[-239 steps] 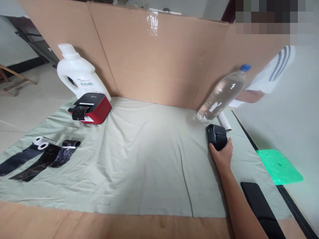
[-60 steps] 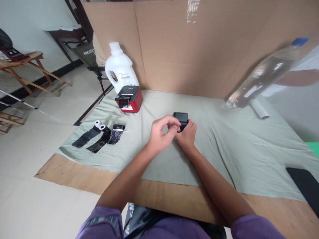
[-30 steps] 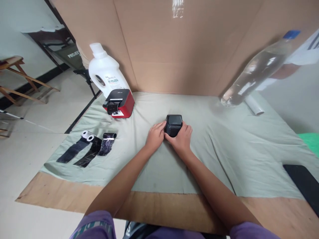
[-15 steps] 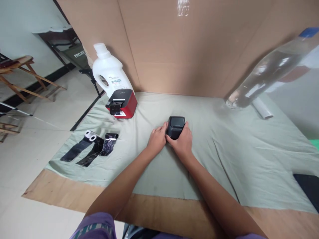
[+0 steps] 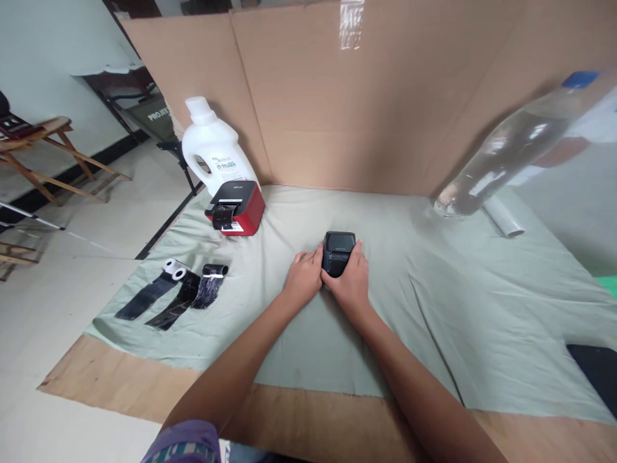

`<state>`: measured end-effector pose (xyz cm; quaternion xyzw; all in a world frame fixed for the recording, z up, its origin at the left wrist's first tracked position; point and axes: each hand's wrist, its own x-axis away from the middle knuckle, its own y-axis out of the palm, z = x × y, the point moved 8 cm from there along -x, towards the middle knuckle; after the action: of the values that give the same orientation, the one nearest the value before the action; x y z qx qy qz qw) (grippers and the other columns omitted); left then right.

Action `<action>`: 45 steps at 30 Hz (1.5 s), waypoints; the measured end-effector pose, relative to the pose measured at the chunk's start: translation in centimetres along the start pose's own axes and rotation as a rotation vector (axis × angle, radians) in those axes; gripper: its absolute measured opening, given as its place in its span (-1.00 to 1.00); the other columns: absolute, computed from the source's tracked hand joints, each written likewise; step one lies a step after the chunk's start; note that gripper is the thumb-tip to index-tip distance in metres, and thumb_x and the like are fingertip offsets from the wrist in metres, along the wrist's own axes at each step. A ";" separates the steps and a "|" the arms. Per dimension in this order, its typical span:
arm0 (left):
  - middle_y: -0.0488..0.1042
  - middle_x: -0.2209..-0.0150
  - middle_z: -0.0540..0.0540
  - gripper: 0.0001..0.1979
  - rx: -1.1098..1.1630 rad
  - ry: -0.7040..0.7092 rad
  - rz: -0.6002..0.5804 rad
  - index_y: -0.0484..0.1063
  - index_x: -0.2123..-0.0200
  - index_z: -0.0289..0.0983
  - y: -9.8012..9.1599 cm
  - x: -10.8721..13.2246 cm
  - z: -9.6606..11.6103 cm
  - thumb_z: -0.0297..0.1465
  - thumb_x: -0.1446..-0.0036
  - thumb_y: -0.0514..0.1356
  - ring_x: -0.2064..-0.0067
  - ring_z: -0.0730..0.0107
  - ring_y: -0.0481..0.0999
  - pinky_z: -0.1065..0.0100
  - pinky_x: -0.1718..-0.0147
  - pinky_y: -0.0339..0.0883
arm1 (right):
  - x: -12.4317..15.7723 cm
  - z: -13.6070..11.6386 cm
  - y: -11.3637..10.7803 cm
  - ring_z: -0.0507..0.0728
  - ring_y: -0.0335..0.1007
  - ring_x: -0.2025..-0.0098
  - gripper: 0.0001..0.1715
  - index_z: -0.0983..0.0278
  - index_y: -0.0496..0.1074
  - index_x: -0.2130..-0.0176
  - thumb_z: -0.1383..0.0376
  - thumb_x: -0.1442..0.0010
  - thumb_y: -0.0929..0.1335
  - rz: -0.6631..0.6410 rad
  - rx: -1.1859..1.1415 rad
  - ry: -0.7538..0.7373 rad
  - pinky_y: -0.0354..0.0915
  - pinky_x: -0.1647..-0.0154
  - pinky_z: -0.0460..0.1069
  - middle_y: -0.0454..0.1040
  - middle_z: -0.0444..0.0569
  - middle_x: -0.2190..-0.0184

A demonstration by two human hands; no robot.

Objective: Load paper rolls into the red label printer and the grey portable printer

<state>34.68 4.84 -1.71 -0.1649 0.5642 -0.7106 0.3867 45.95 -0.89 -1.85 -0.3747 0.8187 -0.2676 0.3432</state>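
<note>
"Across the worktop (image 5: 116, 363), from beside the bottle (image 5: 515, 151), the black box (image 5: 339, 244) has come to the middle."
"And the grip?"
"The right hand (image 5: 351, 276) grasps its near end; the left hand (image 5: 303, 278) touches its left side, whether gripping I can't tell."
"Any advice?"
"Brace with the right, keep the left light, so it won't skid."

A purple sleeve (image 5: 189, 433) covers the upper left arm, plain and rounded at the hem; beyond that runs a teal band (image 5: 183, 453) with pale, blocky markings, cropped and unreadable. The hands (image 5: 349, 281) and forearms (image 5: 253, 354) are bare.
</note>
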 end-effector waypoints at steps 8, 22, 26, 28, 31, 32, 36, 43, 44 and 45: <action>0.50 -0.17 -0.36 -0.38 -0.024 0.002 0.012 0.16 -0.36 -0.45 0.4 0.1 -0.3 -0.58 -0.21 0.00 -0.15 0.13 0.50 0.07 -0.26 0.14 | 0.1 0.1 0.1 0.47 0.27 -0.21 0.37 0.55 -0.21 -0.45 -0.01 -0.05 0.49 0.027 0.000 -0.020 0.24 -0.22 0.33 0.29 0.47 -0.23; 0.43 -0.25 -0.36 -0.38 -0.013 -0.008 0.002 0.15 -0.37 -0.39 0.1 0.2 0.0 -0.59 -0.23 0.00 -0.22 0.13 0.46 0.04 -0.29 0.11 | 0.1 0.2 0.0 0.47 0.26 -0.22 0.36 0.52 -0.19 -0.45 -0.06 -0.05 0.48 0.040 0.000 -0.024 0.24 -0.22 0.33 0.28 0.47 -0.25; 0.38 -0.29 -0.35 -0.38 -0.001 -0.007 -0.004 0.16 -0.36 -0.39 0.0 0.2 0.1 -0.60 -0.22 -0.01 -0.26 0.15 0.43 0.04 -0.30 0.11 | 0.1 0.2 -0.1 0.47 0.28 -0.19 0.36 0.54 -0.16 -0.45 -0.06 -0.03 0.49 0.042 -0.005 -0.019 0.25 -0.21 0.33 0.30 0.46 -0.23; 0.38 -0.30 -0.34 -0.37 -0.002 -0.011 0.006 0.16 -0.37 -0.39 -0.1 0.2 0.1 -0.60 -0.22 -0.01 -0.26 0.15 0.43 0.03 -0.31 0.10 | 0.0 0.1 -0.1 0.47 0.27 -0.20 0.36 0.54 -0.15 -0.44 -0.05 -0.02 0.49 0.039 -0.006 -0.021 0.24 -0.22 0.33 0.29 0.47 -0.24; 0.40 -0.28 -0.36 -0.37 -0.003 -0.020 -0.006 0.15 -0.37 -0.41 0.0 0.2 0.1 -0.60 -0.22 -0.01 -0.25 0.16 0.45 0.05 -0.32 0.10 | 0.0 0.1 -0.1 0.48 0.28 -0.19 0.35 0.55 -0.15 -0.44 -0.04 -0.03 0.49 0.040 -0.007 -0.026 0.24 -0.22 0.34 0.30 0.47 -0.23; 0.41 -0.26 -0.36 -0.37 -0.003 -0.025 -0.015 0.14 -0.37 -0.43 0.1 0.1 0.0 -0.60 -0.21 -0.01 -0.24 0.16 0.46 0.06 -0.33 0.10 | 0.0 0.1 -0.1 0.48 0.28 -0.19 0.35 0.54 -0.15 -0.44 -0.04 -0.03 0.49 0.042 -0.009 -0.031 0.24 -0.21 0.34 0.30 0.47 -0.23; 0.48 -0.20 -0.36 -0.35 -0.008 -0.037 -0.017 0.11 -0.39 -0.47 0.4 0.1 -0.1 -0.61 -0.20 -0.02 -0.20 0.20 0.51 0.12 -0.37 0.06 | 0.1 0.0 -0.2 0.47 0.26 -0.21 0.33 0.51 -0.15 -0.44 -0.03 -0.04 0.49 0.056 -0.018 -0.046 0.25 -0.21 0.34 0.29 0.46 -0.23; 0.45 -0.25 -0.30 -0.29 0.061 -0.028 -0.014 0.08 -0.42 -0.37 0.9 0.5 -0.8 -0.61 -0.19 -0.03 -0.20 0.21 0.50 0.06 -0.38 0.04 | 0.1 -0.1 -0.2 0.47 0.26 -0.20 0.35 0.50 -0.17 -0.45 -0.01 -0.02 0.50 0.032 0.000 -0.039 0.24 -0.22 0.33 0.29 0.43 -0.24; 0.42 -0.28 -0.28 -0.28 0.088 -0.030 -0.011 0.07 -0.43 -0.34 0.9 0.5 -1.0 -0.62 -0.18 -0.03 -0.23 0.22 0.48 0.06 -0.38 0.03 | 0.1 -0.1 -0.2 0.46 0.27 -0.20 0.36 0.50 -0.17 -0.45 -0.01 -0.02 0.51 0.030 0.003 -0.034 0.24 -0.22 0.32 0.30 0.43 -0.23; 0.38 -0.30 -0.26 -0.27 0.121 -0.032 -0.008 0.06 -0.44 -0.32 0.9 0.5 -1.2 -0.62 -0.18 -0.03 -0.26 0.23 0.44 0.06 -0.39 0.02 | 0.1 0.0 -0.2 0.46 0.27 -0.19 0.37 0.51 -0.18 -0.45 0.00 -0.01 0.51 0.030 0.007 -0.031 0.25 -0.22 0.31 0.30 0.43 -0.23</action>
<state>33.90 5.15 -3.04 -0.1550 0.5134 -0.7421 0.4022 45.97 -1.07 -1.72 -0.3652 0.8180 -0.2593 0.3609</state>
